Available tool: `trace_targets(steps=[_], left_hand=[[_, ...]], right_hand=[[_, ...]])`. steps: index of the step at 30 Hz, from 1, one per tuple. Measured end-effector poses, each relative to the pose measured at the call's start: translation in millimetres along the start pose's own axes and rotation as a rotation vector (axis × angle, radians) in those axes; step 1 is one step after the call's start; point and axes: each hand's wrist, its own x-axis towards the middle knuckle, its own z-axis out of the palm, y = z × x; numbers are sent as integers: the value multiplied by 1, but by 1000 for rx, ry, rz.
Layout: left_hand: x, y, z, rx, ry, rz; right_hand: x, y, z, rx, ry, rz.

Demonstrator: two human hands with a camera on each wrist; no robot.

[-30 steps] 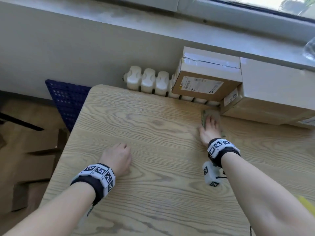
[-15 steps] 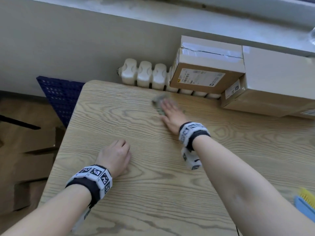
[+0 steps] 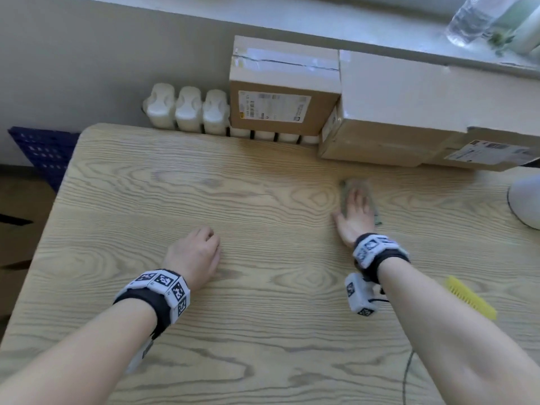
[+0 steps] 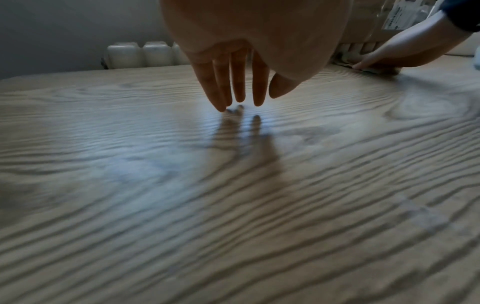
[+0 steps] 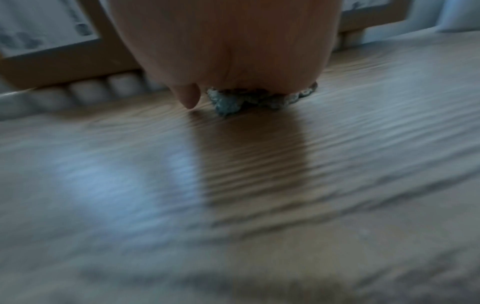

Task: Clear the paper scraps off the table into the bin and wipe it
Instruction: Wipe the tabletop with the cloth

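My right hand (image 3: 355,209) lies flat with straight fingers on a grey-green cloth (image 3: 347,187), pressing it onto the wooden table (image 3: 233,331) just in front of the cardboard boxes. The right wrist view shows the cloth (image 5: 228,102) bunched under my palm, blurred. My left hand (image 3: 198,252) rests on the table left of centre and holds nothing; in the left wrist view its fingers (image 4: 233,82) point down, one tip touching the wood. No paper scraps show on the table. A blue perforated bin (image 3: 43,153) stands on the floor past the table's far left corner.
Two cardboard boxes (image 3: 283,86) (image 3: 423,112) stand along the table's far edge by a white radiator (image 3: 187,109). A yellow brush (image 3: 470,296) lies on the table behind my right forearm. A white rounded object (image 3: 526,200) sits at the right edge. A clear bottle (image 3: 473,19) is on the windowsill.
My right hand swept the cloth left along the far edge, then back right to a spot nearer me. The left hand stayed where it was.
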Motion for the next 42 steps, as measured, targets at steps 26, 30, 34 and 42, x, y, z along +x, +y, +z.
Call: trace_targets(steps=[26, 30, 34, 42], left_hand=[[-30, 204, 28, 13, -16, -132], [-51, 202, 25, -4, -30, -160], [-75, 203, 21, -1, -13, -222], [-97, 232, 30, -50, -11, -209]], right_hand=[[17, 147, -48, -35, -94, -239], [-43, 91, 4, -126, -181, -554], [-130, 58, 56, -206, -349, -848], [-106, 135, 20, -149, -229, -618]])
